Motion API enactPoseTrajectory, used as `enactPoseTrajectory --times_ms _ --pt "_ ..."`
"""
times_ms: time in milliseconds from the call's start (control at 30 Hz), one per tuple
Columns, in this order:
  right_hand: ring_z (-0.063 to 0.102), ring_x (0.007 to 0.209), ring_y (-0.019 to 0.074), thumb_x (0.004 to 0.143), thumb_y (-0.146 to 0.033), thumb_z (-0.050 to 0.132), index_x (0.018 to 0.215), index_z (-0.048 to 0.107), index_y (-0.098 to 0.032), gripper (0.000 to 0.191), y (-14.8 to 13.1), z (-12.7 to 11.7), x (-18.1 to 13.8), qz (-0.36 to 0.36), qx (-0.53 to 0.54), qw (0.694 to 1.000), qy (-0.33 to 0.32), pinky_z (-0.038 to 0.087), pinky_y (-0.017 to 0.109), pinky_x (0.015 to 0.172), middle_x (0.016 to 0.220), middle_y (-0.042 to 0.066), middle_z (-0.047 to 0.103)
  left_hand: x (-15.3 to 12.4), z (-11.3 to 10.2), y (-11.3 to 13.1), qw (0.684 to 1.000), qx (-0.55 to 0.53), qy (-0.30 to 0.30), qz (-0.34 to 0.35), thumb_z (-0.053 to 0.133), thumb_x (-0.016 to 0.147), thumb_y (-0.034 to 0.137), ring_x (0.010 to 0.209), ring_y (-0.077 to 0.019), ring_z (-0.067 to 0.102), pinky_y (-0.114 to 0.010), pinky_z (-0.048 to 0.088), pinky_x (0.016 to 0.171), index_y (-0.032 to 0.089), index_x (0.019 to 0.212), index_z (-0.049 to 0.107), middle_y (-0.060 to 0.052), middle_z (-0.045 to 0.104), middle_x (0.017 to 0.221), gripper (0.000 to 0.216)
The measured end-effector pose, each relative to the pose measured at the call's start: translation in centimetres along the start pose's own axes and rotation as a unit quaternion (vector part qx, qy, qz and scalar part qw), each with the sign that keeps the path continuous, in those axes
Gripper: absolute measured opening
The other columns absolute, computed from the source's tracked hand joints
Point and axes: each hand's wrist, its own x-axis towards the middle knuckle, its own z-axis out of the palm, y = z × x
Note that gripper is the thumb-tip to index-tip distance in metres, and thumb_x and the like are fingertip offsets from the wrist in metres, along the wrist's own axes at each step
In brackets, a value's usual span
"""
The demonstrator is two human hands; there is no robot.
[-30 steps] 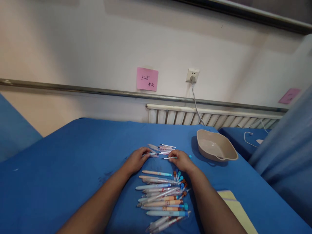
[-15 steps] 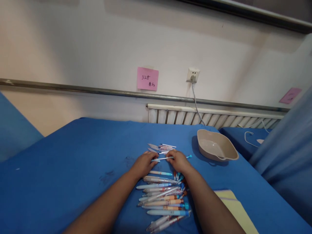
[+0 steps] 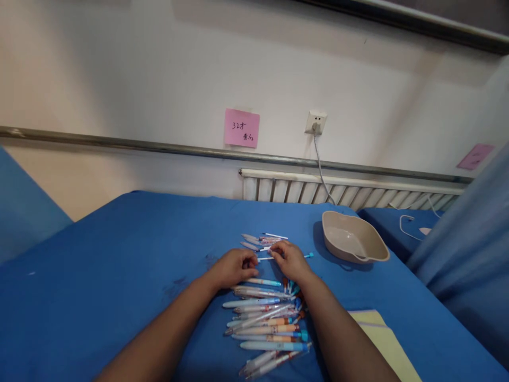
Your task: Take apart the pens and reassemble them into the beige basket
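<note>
Left hand (image 3: 233, 267) curled on blue cloth (image 3: 119, 254), grasp not discernible, thin pen refill (image 3: 265, 259) stretched at its 3 o'clock, pinched by right hand (image 3: 292, 260), pen pile (image 3: 266, 323) at 6 o'clock of both hands, beige bowl (image 3: 352, 239) at right hand's 2 o'clock

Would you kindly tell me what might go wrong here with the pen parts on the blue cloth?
The thin refill pinched in the right hand looks slender; it may bend or slip near the left hand.
The pen pile lies just below both hands in the view; a nudge might roll pens across the blue cloth.
The loose parts beyond the hands lie outside the beige tray and could scatter.
</note>
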Motion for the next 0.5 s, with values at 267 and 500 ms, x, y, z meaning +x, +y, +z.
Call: enactPoseTrajectory --times_ms 267,500 --pt "0.059 0.069 0.0146 0.076 -0.034 0.057 0.082 0.062 -0.019 0.017 -0.1 1.9 0.1 0.064 0.245 0.966 -0.054 0.046 0.026 0.066 0.073 0.0 0.064 -0.5 -0.3 1.4 0.995 0.08 -0.027 0.061 0.058 0.076 0.028 0.081 -0.0182 0.055 -0.025 0.04 0.073 0.02 0.078 0.061 -0.003 0.062 0.083 0.008" --pt "0.049 0.047 0.0087 0.076 -0.044 0.058 0.069 0.06 -0.016 0.029 -1.3 1.4 -0.1 0.095 0.306 0.934 -0.159 0.04 0.021 0.049 0.057 -0.002 0.059 -0.3 -0.4 1.7 0.998 0.032 0.048 0.025 0.051 0.082 0.032 0.081 -0.0184 0.056 -0.026 0.04 0.07 0.02 0.093 0.057 -0.003 0.062 0.089 0.018"
